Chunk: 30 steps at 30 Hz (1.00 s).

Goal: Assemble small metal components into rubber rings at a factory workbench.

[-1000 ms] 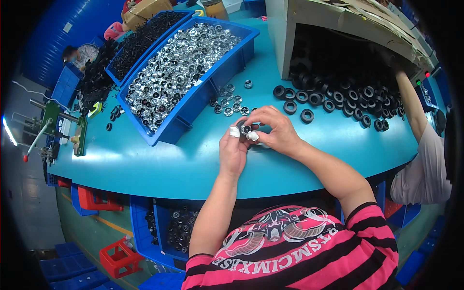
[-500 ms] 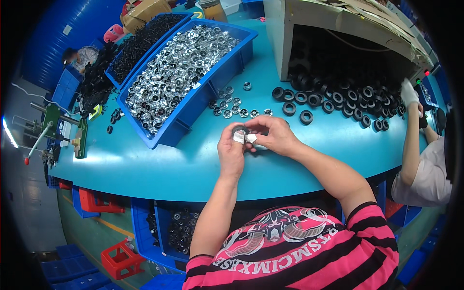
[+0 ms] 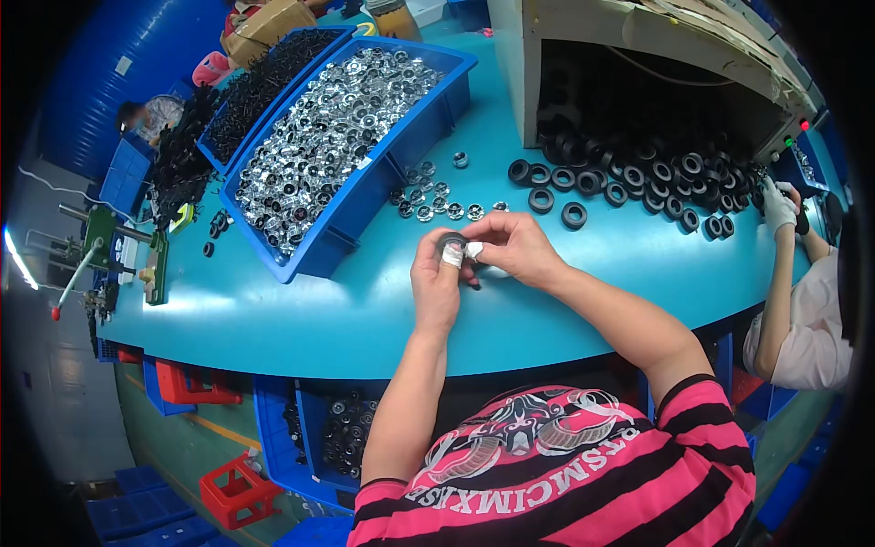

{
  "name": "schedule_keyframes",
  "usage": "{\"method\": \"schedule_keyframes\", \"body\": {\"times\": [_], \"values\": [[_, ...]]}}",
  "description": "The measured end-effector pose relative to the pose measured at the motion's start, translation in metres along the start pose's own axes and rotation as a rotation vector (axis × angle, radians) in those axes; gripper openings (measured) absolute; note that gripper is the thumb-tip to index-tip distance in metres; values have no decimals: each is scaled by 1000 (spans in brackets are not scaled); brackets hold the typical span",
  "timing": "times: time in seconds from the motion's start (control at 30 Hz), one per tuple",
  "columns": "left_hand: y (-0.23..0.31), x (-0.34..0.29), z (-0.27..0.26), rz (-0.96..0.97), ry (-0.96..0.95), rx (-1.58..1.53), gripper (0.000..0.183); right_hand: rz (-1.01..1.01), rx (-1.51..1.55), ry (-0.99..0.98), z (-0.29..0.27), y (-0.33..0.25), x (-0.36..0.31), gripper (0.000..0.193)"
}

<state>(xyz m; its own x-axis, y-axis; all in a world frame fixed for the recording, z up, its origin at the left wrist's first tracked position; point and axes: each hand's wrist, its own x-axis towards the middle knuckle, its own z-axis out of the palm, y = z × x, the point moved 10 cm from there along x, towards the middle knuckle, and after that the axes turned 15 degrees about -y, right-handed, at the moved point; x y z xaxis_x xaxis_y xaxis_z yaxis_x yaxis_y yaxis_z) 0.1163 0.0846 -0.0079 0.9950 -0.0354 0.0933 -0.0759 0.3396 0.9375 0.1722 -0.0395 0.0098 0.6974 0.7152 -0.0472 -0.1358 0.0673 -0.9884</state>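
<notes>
teal workbench curving across the middle of the frame, seen from above in a workshop. at the centre, the person's left hand and right hand meet just above the bench. both are closed in a pinch around a small black rubber ring with a shiny metal piece at it; the fingertips of the left hand wear pale tape. how the ring and the metal piece fit together cannot be told.

just above the hands, a few loose silver metal parts lie scattered on the bench. to the upper left sits a blue plastic bin heaped with the same shiny parts, and beside it, further left, a second blue bin of small black parts. to the upper right, a pile of black rubber rings spreads under a pale machine housing.

at the right edge, another person's gloved hand reaches toward the rings. red crates and blue ones stand on the floor at lower left.
</notes>
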Motion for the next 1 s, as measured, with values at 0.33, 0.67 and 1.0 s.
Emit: {"method": "schedule_keyframes", "body": {"times": [0.33,0.67,1.0], "values": [[-1,3,1,-49,18,3,29,34,106,14,3,-2,1,29],[1,1,14,-43,-73,92,45,119,-128,-44,-8,7,7,26],[32,-8,35,85,-10,627,41,102,21,19,-6,7,2,19]]}}
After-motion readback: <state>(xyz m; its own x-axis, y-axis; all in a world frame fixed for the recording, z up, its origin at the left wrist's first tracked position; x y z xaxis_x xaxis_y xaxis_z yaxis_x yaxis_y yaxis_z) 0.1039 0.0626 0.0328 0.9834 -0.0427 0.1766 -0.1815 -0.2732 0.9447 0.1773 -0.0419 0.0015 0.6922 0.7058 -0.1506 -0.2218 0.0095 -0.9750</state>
